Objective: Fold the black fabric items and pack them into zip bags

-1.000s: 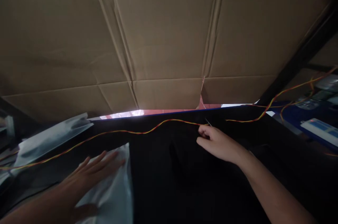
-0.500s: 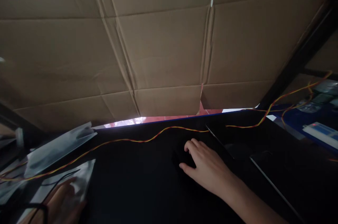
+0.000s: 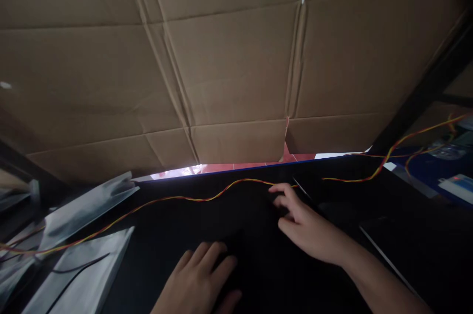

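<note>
My left hand [image 3: 199, 277] is low in the middle, over the black tabletop [image 3: 177, 225]. Its fingers are slightly bent and spread, with the thumb apart. To the right and farther back is my right hand [image 3: 305, 227], its fingers half curled and a gap between thumb and forefinger. Dark shade fills the space under both hands, so any black thing there cannot be made out. The right fingertips are close to a red and yellow twisted wire [image 3: 207, 199]. A thin dark flat panel [image 3: 306, 191] lies just beyond that hand.
Clear plastic bags [image 3: 84, 205] and a white packet [image 3: 92, 269] with a black cable [image 3: 74, 277] lie at left. At right are another dark flat panel [image 3: 391, 257], a blue tray [image 3: 417, 168] and a blue-white box [image 3: 458, 187]. Cardboard [image 3: 236, 67] stands behind.
My left hand has left the white packet and moved right to the middle of the table. My right hand has shifted slightly right. The view has turned a little.
</note>
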`<state>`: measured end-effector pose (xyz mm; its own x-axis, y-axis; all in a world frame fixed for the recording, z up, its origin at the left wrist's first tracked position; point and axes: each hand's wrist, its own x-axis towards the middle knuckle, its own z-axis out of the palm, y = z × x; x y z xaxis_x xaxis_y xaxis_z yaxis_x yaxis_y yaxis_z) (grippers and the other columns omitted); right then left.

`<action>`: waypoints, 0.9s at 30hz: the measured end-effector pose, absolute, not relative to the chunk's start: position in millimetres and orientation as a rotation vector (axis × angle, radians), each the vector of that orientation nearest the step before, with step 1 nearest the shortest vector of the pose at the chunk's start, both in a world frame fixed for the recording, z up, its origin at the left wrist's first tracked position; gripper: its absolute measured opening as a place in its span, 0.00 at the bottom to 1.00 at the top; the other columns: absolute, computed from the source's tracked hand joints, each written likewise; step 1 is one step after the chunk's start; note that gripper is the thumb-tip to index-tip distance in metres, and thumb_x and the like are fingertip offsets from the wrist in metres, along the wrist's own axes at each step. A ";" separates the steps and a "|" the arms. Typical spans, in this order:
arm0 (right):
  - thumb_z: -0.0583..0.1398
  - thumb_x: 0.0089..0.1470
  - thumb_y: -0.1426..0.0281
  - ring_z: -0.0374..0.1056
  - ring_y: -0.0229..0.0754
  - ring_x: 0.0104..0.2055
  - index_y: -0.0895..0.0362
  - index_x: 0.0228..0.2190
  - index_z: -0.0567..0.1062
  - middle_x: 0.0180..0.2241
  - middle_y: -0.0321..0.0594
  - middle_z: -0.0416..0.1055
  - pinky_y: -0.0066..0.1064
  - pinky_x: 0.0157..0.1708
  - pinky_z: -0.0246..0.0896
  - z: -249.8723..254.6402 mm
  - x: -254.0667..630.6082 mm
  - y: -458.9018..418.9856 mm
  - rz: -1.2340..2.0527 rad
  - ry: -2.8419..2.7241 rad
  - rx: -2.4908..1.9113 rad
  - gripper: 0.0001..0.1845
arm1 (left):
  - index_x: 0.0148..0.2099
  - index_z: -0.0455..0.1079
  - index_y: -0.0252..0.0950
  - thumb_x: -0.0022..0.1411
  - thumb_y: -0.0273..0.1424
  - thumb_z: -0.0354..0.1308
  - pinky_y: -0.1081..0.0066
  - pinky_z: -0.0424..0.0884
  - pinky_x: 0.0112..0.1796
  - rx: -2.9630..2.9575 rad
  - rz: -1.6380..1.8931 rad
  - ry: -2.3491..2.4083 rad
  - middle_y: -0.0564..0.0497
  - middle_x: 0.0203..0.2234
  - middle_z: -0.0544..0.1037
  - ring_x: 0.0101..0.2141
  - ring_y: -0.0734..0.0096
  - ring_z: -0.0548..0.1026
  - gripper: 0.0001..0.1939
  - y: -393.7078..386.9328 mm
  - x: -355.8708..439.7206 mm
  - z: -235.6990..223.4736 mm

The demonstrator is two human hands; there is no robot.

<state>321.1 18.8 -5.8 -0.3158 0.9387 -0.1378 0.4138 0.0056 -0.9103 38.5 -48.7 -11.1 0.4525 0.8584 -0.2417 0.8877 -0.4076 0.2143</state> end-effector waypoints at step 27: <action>0.55 0.63 0.79 0.72 0.48 0.55 0.48 0.47 0.78 0.51 0.41 0.75 0.43 0.57 0.68 8.2 332.1 23.4 0.573 -2.250 -1.394 0.19 | 0.39 0.73 0.42 0.51 0.32 0.65 0.60 0.73 0.49 2.129 -0.222 1.476 0.52 0.47 0.78 0.49 0.55 0.77 0.11 12.3 -24.4 23.8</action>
